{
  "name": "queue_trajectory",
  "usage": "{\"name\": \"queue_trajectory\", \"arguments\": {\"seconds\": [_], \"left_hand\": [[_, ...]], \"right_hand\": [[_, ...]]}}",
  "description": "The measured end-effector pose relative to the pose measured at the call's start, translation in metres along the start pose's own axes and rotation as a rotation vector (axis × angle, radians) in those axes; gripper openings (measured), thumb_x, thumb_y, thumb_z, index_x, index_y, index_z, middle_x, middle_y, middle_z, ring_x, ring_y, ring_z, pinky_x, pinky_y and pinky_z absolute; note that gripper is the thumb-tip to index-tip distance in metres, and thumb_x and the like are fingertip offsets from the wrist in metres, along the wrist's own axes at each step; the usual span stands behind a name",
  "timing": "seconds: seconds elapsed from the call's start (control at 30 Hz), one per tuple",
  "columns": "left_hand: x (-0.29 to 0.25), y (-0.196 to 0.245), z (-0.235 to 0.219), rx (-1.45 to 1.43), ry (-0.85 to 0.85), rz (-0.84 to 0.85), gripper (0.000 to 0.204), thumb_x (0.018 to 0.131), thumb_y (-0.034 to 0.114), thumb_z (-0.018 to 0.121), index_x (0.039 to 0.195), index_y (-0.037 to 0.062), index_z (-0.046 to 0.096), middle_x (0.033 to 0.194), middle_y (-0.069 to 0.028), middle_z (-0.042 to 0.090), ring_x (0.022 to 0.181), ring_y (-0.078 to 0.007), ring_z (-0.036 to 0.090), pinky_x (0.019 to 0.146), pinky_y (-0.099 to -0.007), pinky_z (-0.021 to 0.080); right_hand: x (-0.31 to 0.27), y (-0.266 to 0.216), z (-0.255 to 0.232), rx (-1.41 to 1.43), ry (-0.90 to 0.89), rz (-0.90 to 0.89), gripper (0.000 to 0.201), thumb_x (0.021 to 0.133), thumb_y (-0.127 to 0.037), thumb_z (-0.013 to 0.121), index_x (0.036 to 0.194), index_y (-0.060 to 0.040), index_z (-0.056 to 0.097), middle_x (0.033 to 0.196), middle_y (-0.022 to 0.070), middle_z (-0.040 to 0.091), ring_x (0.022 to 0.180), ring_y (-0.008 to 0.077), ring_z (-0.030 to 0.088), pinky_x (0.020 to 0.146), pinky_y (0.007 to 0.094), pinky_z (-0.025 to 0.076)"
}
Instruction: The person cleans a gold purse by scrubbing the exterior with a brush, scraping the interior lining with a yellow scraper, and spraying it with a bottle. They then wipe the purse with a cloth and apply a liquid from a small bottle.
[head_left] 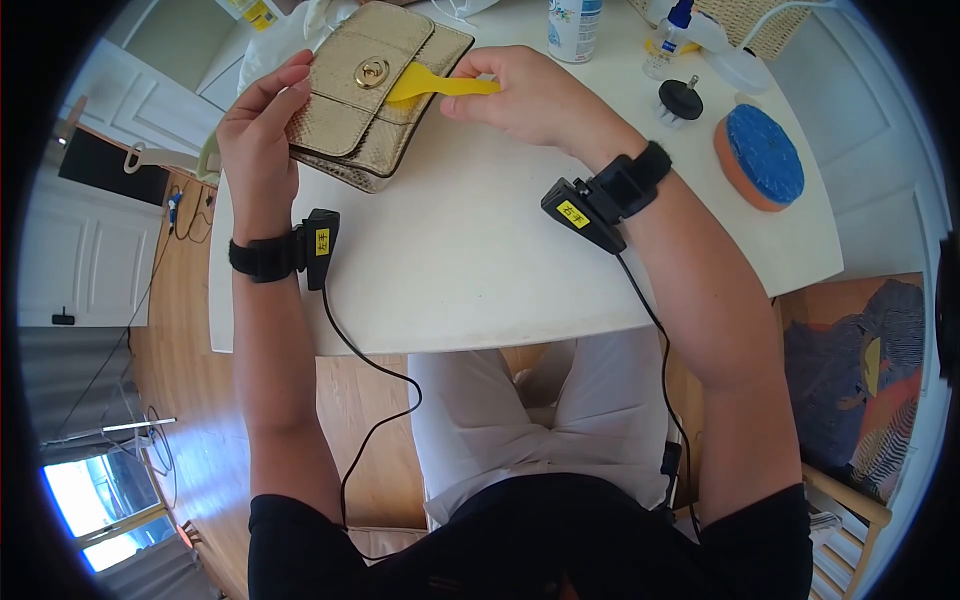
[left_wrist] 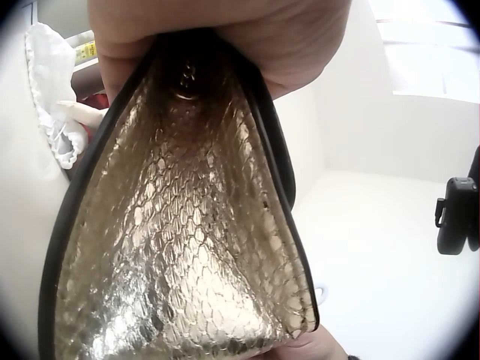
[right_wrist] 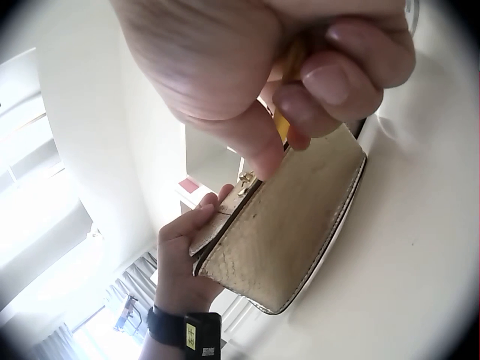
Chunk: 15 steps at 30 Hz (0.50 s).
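A gold snakeskin-textured bag (head_left: 345,95) with a round gold turn clasp (head_left: 371,72) is held tilted above the white table. My left hand (head_left: 262,130) grips its left side, thumb on the front. In my right hand (head_left: 525,100) is the handle of a yellow tool (head_left: 428,84), whose wide end lies against the bag's front beside the clasp, at the flap's edge. The left wrist view shows the bag's folded side (left_wrist: 187,225) close up, under my left hand (left_wrist: 225,37). The right wrist view shows my right hand (right_wrist: 262,75) curled round the yellow handle, above the bag (right_wrist: 292,217).
On the white table (head_left: 480,270), a blue and orange round sponge (head_left: 765,155) and a black knob-topped item (head_left: 680,100) are at the right. A spray can (head_left: 574,28), a blue-capped bottle (head_left: 668,42) and a woven basket (head_left: 770,30) stand at the back.
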<state>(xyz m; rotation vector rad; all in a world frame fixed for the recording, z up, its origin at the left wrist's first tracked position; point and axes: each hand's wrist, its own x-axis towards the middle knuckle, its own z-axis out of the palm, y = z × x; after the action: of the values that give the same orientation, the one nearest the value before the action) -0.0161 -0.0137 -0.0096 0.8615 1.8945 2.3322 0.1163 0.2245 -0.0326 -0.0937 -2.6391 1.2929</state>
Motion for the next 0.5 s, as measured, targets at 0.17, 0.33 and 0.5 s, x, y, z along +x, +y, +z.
{"name": "queue_trajectory", "arguments": {"seconds": [0.17, 0.33, 0.5], "left_hand": [[-0.001, 0.000, 0.001, 0.000, -0.004, 0.012, 0.018, 0.089, -0.005, 0.066, 0.106, -0.0091, 0.071, 0.124, -0.0199, 0.069, 0.105, -0.0192, 0.069, 0.092, -0.0262, 0.056], [-0.002, 0.000, 0.001, 0.020, -0.022, 0.032, 0.020, 0.088, -0.007, 0.065, 0.107, -0.0095, 0.070, 0.126, -0.0204, 0.068, 0.107, -0.0185, 0.068, 0.093, -0.0248, 0.055], [-0.005, 0.003, 0.004, 0.053, -0.169, 0.115, 0.022, 0.089, -0.006, 0.065, 0.110, -0.0072, 0.071, 0.130, -0.0187, 0.067, 0.113, -0.0196, 0.066, 0.096, -0.0269, 0.053]], "right_hand": [[-0.004, -0.002, -0.008, -0.117, 0.011, -0.014, 0.029, 0.087, -0.030, 0.077, 0.100, -0.0055, 0.070, 0.074, 0.0023, 0.061, 0.065, 0.0113, 0.055, 0.060, 0.0292, 0.045], [-0.005, -0.009, -0.028, -0.263, 0.102, 0.135, 0.036, 0.079, -0.025, 0.074, 0.107, -0.0035, 0.073, 0.082, 0.0130, 0.071, 0.075, 0.0225, 0.069, 0.070, 0.0356, 0.054], [-0.004, -0.009, -0.012, 0.030, 0.308, -0.104, 0.037, 0.079, -0.029, 0.080, 0.103, -0.0022, 0.073, 0.082, 0.0157, 0.072, 0.070, 0.0251, 0.069, 0.068, 0.0352, 0.054]]}}
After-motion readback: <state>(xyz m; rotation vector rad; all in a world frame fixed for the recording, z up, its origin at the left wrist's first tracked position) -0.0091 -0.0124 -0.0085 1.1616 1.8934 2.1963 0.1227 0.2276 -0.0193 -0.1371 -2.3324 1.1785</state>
